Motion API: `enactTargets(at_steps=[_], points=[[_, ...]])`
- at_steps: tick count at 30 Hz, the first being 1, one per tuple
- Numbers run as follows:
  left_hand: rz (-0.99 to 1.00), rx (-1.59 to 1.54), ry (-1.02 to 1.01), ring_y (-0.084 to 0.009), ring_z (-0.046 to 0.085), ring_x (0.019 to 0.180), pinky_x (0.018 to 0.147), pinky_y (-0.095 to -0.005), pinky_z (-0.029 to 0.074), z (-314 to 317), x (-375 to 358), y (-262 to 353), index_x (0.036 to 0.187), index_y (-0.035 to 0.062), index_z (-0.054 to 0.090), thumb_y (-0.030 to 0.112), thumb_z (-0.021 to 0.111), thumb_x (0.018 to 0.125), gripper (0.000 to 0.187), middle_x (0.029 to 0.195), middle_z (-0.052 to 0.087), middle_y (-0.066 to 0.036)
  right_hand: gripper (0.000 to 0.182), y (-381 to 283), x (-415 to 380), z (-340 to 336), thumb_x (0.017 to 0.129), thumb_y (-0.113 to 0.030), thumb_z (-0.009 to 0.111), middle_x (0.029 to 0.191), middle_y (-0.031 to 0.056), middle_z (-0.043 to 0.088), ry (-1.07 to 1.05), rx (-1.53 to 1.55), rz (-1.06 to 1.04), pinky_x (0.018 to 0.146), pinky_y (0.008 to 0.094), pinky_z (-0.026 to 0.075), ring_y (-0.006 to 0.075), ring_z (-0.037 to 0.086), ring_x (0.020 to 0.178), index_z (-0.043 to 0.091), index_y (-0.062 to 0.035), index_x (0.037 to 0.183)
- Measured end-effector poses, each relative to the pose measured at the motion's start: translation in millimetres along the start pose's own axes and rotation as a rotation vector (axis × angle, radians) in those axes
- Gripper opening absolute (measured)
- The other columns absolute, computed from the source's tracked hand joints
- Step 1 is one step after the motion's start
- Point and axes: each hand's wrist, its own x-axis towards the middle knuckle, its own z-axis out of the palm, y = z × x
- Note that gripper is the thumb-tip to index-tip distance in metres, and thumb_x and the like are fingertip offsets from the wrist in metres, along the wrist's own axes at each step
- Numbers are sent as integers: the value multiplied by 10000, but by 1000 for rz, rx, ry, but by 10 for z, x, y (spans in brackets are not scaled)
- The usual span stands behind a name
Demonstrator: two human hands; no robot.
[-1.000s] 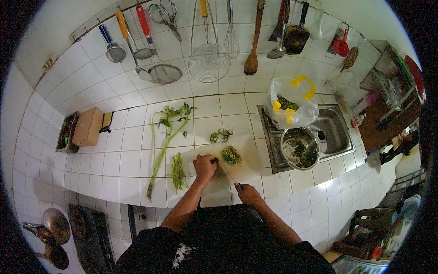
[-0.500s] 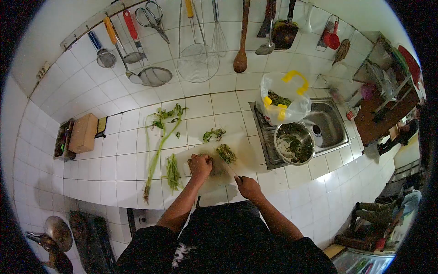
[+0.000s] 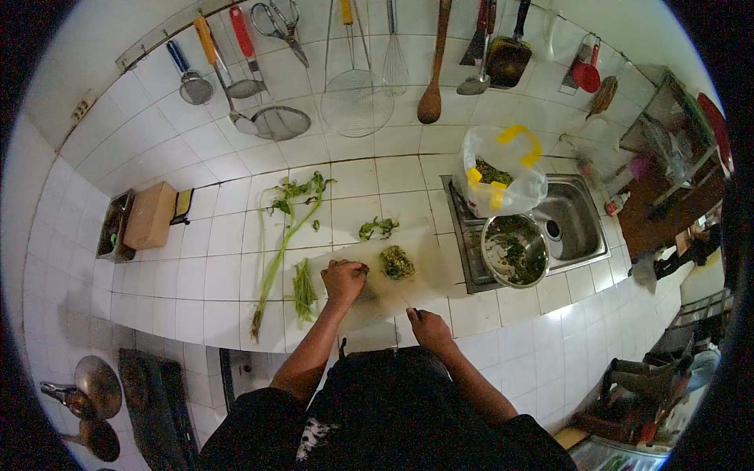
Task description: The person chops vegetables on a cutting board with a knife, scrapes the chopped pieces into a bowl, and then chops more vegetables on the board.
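My left hand is closed over something small and dark on the pale cutting board; what it holds is mostly hidden. In my right hand, near the board's front edge, is the dark handle of a knife, its thin blade pointing up and left. A pile of chopped greens lies on the board to the right of my left hand. Behind it rests a small bunch of leaves. Cut green stems lie left of the board, beside long leafy stalks.
A steel bowl of chopped greens sits at the sink, below a plastic bag with yellow handles. A cardboard box stands far left. Utensils, including a wooden spoon, hang on the wall. A person is at the far right.
The knife blade has moved away from the chopped pile, toward the front of the board. My left hand stays closed at about the same place. The view has shifted slightly.
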Motion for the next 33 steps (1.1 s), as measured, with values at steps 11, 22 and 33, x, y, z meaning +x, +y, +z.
enactTargets(at_steps=[11,22,33], points=[[-133,104,28,-272,578,930,782,-475,420,-172,-196,-68,823,206,744,330,706,769,140,883,692,-10,594,-308,77,111,983,-494,322,947,257,658,-177,-198,12,821,530,493,431,630,914,650,-1,935],[-108,67,28,-286,563,980,830,-499,409,-182,-320,-97,919,202,723,308,741,717,229,988,663,-31,649,14,7,-189,987,-500,307,912,306,634,26,-114,26,847,536,453,480,590,931,635,52,900],[95,-5,-119,-270,550,1052,875,-476,397,239,115,103,1068,180,697,176,753,702,370,1070,637,-51,626,136,-296,-60,967,-536,370,832,287,630,92,13,78,762,525,466,482,599,869,618,29,862]])
